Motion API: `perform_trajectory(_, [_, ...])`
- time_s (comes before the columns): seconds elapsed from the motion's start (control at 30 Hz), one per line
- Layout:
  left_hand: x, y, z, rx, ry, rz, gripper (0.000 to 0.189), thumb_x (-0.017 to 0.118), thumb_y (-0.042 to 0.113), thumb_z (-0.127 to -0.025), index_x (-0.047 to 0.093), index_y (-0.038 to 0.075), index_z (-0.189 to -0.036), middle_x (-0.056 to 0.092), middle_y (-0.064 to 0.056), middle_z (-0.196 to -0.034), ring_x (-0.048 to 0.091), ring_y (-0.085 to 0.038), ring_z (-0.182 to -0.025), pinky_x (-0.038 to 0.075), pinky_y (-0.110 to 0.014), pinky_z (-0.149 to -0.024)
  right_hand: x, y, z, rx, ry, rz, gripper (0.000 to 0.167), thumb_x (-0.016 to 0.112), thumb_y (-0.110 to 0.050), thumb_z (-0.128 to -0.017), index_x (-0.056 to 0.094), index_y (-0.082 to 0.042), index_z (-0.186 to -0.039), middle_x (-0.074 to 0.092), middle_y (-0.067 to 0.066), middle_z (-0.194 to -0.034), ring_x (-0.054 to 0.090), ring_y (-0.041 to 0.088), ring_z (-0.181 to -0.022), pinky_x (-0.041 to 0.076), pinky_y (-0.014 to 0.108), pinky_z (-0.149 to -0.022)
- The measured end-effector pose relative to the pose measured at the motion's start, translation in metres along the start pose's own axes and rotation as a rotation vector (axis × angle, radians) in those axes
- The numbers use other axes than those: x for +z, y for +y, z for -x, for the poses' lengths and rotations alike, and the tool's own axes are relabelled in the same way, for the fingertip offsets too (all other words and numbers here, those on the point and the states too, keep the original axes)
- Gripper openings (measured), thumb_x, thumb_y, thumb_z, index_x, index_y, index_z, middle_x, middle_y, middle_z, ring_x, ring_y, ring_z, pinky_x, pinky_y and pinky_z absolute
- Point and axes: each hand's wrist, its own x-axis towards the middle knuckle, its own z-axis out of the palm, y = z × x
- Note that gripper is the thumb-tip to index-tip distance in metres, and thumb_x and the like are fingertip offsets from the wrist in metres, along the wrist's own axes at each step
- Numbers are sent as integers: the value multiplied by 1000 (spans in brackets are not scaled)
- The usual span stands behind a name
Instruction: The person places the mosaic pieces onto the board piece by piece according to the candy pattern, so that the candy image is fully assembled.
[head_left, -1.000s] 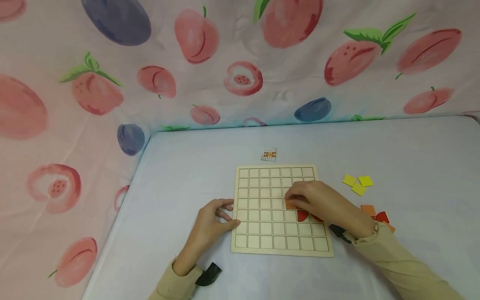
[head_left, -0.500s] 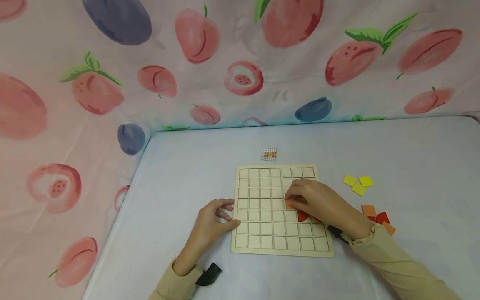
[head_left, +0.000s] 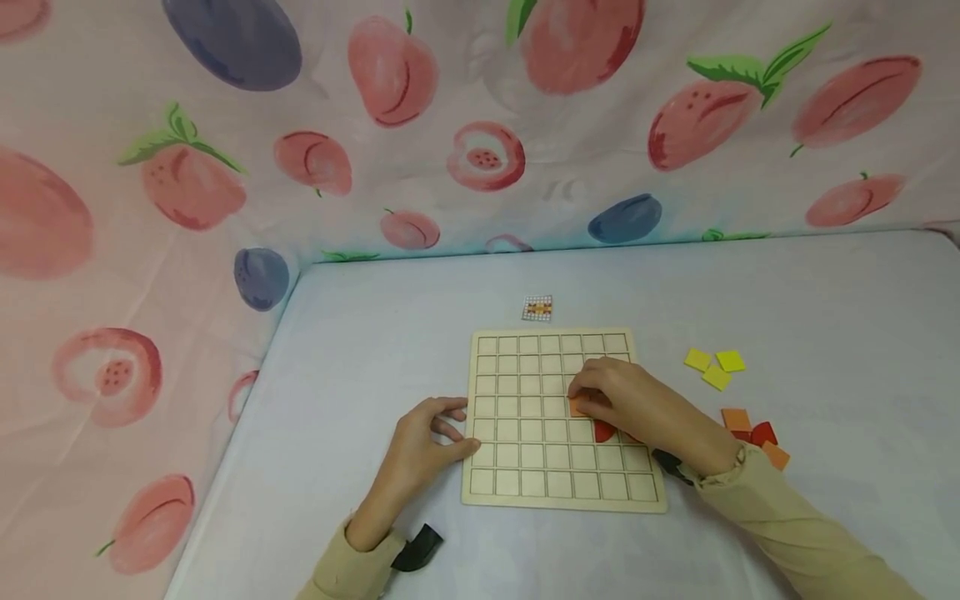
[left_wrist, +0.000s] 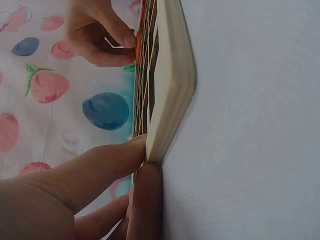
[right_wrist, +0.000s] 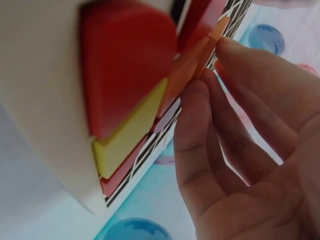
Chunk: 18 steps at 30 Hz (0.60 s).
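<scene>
A pale wooden grid board lies on the white-covered table. With thumb and fingertips, my left hand touches its left edge; the left wrist view shows the tips against that edge. Over the board's right half, my right hand pinches an orange square tile, low at a grid cell. A red rounded tile sits in a cell just right of and below it. Red, yellow and orange tiles on the board show in the right wrist view; my right hand hides most of them from the head view.
Three yellow square tiles lie right of the board. Below them is a small pile of orange tiles and red tiles, close to the right sleeve. A small printed pattern card lies beyond the board. Fruit-print cloth hangs behind the table.
The right forearm has shifted very slightly left, showing more of the orange and red pile. Both hands otherwise keep their places.
</scene>
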Motion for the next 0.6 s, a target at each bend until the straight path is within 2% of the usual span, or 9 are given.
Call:
perform_trajectory(0.4, [0,2,0,2,1,9,51,85,5,-75,66,4,-123,66,-4,-103,63,-10,-78,48,-24,-68,0,-7,-1,41,15,10,7,76,-9,-86,72,-12,-91,65,-5,-88,55,10,-80,51,31,-74])
perform_trajectory(0.6, [0,2,0,-5,1,10,52,85,5,-75,66,4,-123,66,-4,-103,63,-11,-79,48,-24,-67,1,-9,-4,34,5,13,8,77,-9,-85,73,-12,-90,66,-4,-87,55,11,-79,51,31,-74])
